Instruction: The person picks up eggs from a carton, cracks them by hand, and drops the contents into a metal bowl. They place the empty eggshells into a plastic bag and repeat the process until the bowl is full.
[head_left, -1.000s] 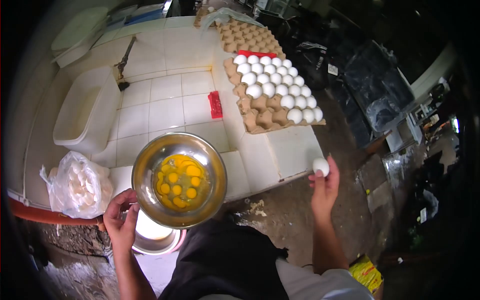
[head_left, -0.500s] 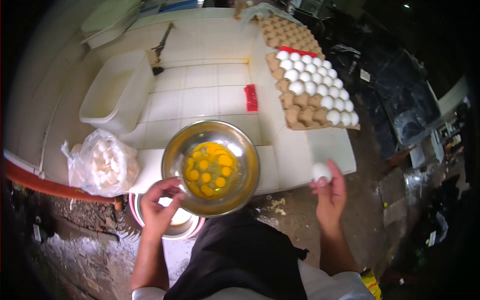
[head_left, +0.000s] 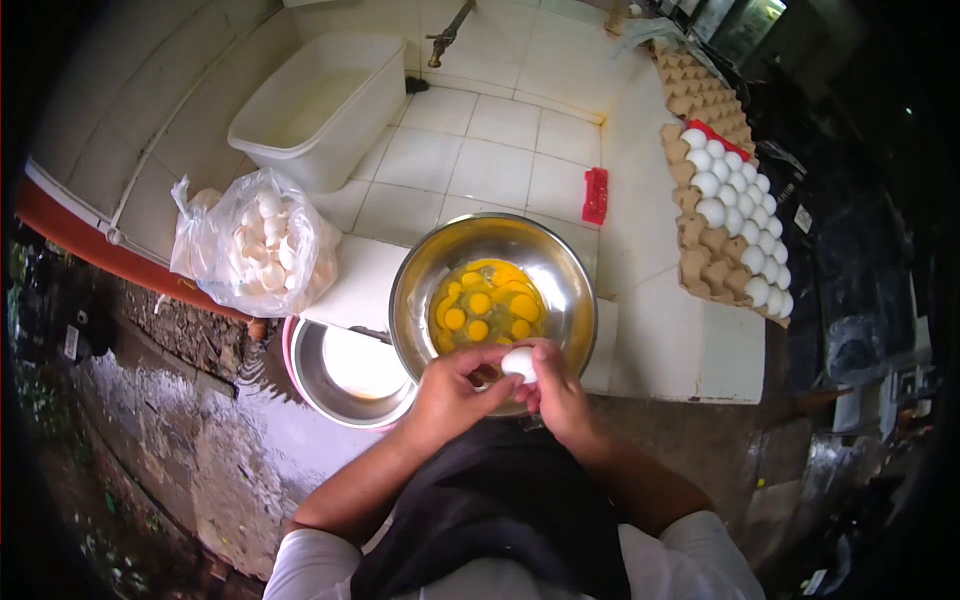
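Note:
A whole white egg (head_left: 520, 363) is held over the near rim of a steel bowl (head_left: 570, 270). My right hand (head_left: 563, 400) is closed around its right side. My left hand (head_left: 452, 395) has its curled fingers against the egg's left side, and the fingertips of both hands partly cover the shell. Inside the bowl lie several raw yolks (head_left: 480, 302) in clear egg white. The egg looks unbroken on the side that shows; its underside is hidden.
On the right ledge, a carton tray (head_left: 708, 270) carries several white eggs. A clear bag of eggshells (head_left: 265, 245) sits left of the bowl, with a white plastic tub (head_left: 345, 150) behind it. Below the counter edge is a steel pot (head_left: 325, 370). A red object (head_left: 595, 195) lies on the tiles.
My right hand has brought the egg left from beside the counter to the bowl's near rim. My left hand has moved right from the bowl's left side to meet it. The view has shifted.

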